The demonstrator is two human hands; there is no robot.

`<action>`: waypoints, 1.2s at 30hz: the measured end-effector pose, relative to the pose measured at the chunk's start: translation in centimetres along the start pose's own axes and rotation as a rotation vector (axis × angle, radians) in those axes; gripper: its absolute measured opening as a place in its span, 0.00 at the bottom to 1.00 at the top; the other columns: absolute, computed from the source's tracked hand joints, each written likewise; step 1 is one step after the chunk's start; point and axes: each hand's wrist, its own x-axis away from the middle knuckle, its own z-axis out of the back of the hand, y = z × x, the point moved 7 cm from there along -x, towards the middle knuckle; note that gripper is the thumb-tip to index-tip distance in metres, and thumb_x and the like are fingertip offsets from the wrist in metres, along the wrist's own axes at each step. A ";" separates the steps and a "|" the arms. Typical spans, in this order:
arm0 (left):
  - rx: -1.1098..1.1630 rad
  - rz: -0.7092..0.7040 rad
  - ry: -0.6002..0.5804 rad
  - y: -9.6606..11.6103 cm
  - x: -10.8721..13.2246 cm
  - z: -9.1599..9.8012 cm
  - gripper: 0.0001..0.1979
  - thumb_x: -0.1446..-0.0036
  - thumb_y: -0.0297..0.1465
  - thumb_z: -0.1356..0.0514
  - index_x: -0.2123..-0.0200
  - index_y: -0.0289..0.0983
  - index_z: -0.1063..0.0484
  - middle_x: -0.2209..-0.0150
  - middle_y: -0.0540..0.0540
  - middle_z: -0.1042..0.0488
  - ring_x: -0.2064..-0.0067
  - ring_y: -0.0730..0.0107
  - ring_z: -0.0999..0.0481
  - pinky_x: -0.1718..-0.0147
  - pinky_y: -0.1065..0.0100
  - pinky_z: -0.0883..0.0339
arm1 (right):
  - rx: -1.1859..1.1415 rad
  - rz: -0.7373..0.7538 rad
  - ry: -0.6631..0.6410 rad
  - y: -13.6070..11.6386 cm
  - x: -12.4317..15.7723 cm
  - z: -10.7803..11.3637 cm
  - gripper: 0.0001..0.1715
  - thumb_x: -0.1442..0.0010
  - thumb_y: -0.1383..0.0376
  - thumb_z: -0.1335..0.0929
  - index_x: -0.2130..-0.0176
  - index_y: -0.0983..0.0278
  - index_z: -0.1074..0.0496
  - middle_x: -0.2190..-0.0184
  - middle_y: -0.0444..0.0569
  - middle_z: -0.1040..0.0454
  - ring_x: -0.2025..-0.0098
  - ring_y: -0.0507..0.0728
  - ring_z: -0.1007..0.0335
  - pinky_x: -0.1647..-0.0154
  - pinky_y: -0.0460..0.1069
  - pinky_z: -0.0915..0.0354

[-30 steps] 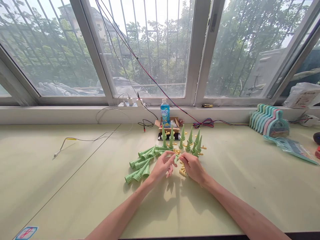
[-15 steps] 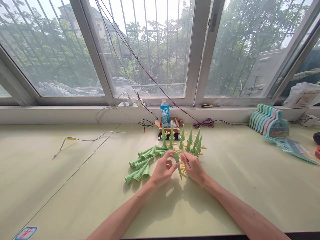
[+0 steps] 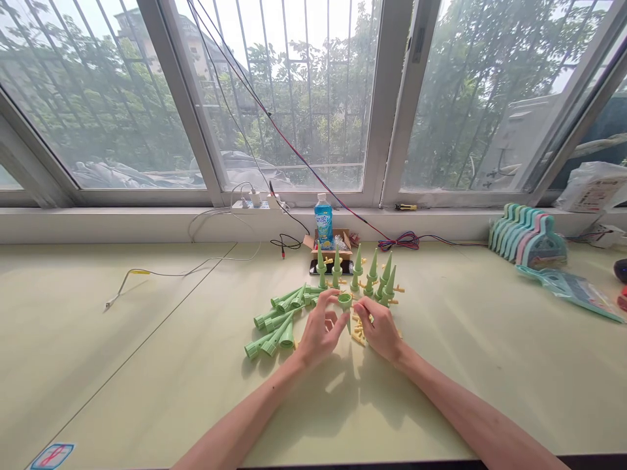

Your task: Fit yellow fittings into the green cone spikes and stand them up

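left hand (image 3: 321,331): fingers curled round the wide end of a green cone (image 3: 345,308), clamped on it
right hand (image 3: 381,331): thumb and fingertips pinched together against the cone's right side; what sits in the pinch is too small to tell
cone: held between both hands just above the counter (image 3: 147,365), open end up, tip pointing down toward the person, slightly tilted
cone position: centre of the counter, in front of the standing cones, right of the lying ones
lying cones (image 3: 277,321): loose pile on their sides, just left of the left hand, wide ends mostly toward the near left
standing cones (image 3: 373,274): cluster upright, tips up, just behind both hands; several carry a small yellow peg on the side
yellow bits (image 3: 357,335): small scatter on the counter between and under the hands
bottle (image 3: 323,220): blue label, upright at the sill, behind the standing cones
box (image 3: 334,247): small cardboard one, at the foot of the bottle
cable (image 3: 166,273): white, runs over the counter on the left, well apart from the hands
pastel stack (image 3: 526,234): far right by the sill, well apart
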 end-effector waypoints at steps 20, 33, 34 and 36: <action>0.469 0.350 -0.184 -1.5 -0.4 -1.3 0.21 0.39 0.51 0.46 0.59 0.38 0.37 0.75 0.51 0.29 0.84 0.79 0.36 0.86 0.77 0.47 | -0.048 0.077 -0.074 -0.9 0.2 -0.2 0.16 0.29 0.61 0.41 0.67 0.63 0.33 0.71 0.47 0.28 0.72 0.52 0.35 0.69 0.46 0.40; 0.309 0.181 -0.168 -0.9 -0.4 -0.8 0.20 0.38 0.47 0.44 0.52 0.41 0.40 0.65 0.52 0.34 0.82 0.84 0.35 0.86 0.77 0.47 | -0.011 0.028 -0.099 0.3 0.3 -0.6 0.19 0.29 0.61 0.42 0.72 0.62 0.40 0.77 0.41 0.38 0.76 0.50 0.46 0.73 0.45 0.45; 0.293 0.155 -0.167 -0.9 -0.4 -0.8 0.19 0.38 0.46 0.45 0.51 0.41 0.40 0.63 0.50 0.34 0.82 0.84 0.35 0.85 0.77 0.45 | -0.008 0.027 -0.100 0.4 0.3 -0.6 0.19 0.29 0.61 0.42 0.72 0.62 0.41 0.77 0.41 0.39 0.76 0.50 0.46 0.74 0.45 0.45; 0.246 0.104 -0.160 -0.9 -0.4 -0.7 0.19 0.37 0.44 0.45 0.49 0.42 0.41 0.58 0.48 0.34 0.80 0.85 0.35 0.82 0.76 0.40 | 0.003 0.027 -0.103 0.4 0.3 -0.6 0.19 0.29 0.61 0.42 0.73 0.62 0.42 0.78 0.40 0.40 0.77 0.49 0.48 0.74 0.45 0.46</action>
